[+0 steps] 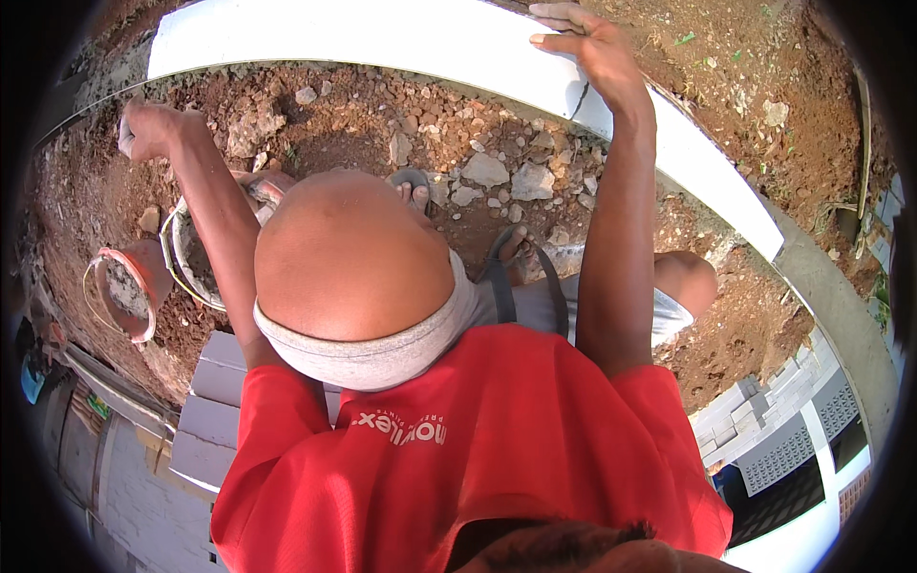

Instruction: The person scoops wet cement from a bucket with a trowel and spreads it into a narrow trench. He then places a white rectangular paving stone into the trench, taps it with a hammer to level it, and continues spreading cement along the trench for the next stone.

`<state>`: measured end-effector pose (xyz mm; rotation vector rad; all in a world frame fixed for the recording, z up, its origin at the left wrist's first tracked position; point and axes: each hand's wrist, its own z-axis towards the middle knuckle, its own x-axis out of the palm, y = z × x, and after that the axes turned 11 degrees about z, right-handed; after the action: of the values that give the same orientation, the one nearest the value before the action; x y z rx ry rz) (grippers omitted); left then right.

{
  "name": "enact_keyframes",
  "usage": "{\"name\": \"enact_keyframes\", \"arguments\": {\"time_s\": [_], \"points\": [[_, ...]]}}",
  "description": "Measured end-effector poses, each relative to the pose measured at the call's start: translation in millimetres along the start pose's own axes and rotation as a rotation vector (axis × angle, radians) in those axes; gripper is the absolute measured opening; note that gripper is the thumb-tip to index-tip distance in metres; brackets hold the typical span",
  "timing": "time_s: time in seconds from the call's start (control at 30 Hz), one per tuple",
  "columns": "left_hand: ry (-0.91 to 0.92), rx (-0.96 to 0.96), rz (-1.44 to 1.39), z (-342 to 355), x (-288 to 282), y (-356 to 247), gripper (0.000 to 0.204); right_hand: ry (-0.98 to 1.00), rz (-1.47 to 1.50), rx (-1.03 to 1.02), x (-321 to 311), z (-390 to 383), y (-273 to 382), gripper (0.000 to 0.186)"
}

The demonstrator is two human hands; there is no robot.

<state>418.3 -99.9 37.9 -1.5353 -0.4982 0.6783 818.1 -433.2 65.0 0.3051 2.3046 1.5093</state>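
A long white, smooth strip (382, 33) curves across the top of the view, its surface bright in the sun. My right hand (604, 62) is at its far edge right of the middle, fingers stretched out and partly over it. A thin dark line, perhaps a crack or shadow, runs on the strip below that hand. My left hand (153, 132) is closed near the strip's left end, above the soil. Its fingers are curled with pale fingertips, and whatever they hold, if anything, is hidden.
Stones and rubble (487, 170) cover the brown soil between my arms. To the left stand an orange bucket (143, 277) with grey material inside and a second bucket (181, 258) partly behind my forearm. Grey blocks (215, 411) are stacked at lower left; pale pavers (755, 411) lie at right.
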Motion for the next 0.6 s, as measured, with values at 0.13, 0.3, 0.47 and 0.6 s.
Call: {"name": "enact_keyframes", "arguments": {"time_s": [0.13,0.3,0.47,0.6], "points": [[0.186,-0.082,0.044,-49.3,-9.4,-18.8,0.042,-0.033,-0.103,-0.075,2.8,-5.1,3.3,0.037],[0.805,1.045,0.364,-117.3,-13.3,-60.5,0.051,-0.115,-0.308,0.027,11.9,-14.1,3.2,0.053],[1.491,1.701,0.959,-177.8,9.0,-84.4,0.112,-0.186,-0.397,0.062,13.3,-24.9,3.7,0.057],[1.496,1.749,0.941,-173.1,21.9,-56.1,0.111,-0.132,-0.622,-0.162,10.9,-35.8,0.1,0.073]]}}
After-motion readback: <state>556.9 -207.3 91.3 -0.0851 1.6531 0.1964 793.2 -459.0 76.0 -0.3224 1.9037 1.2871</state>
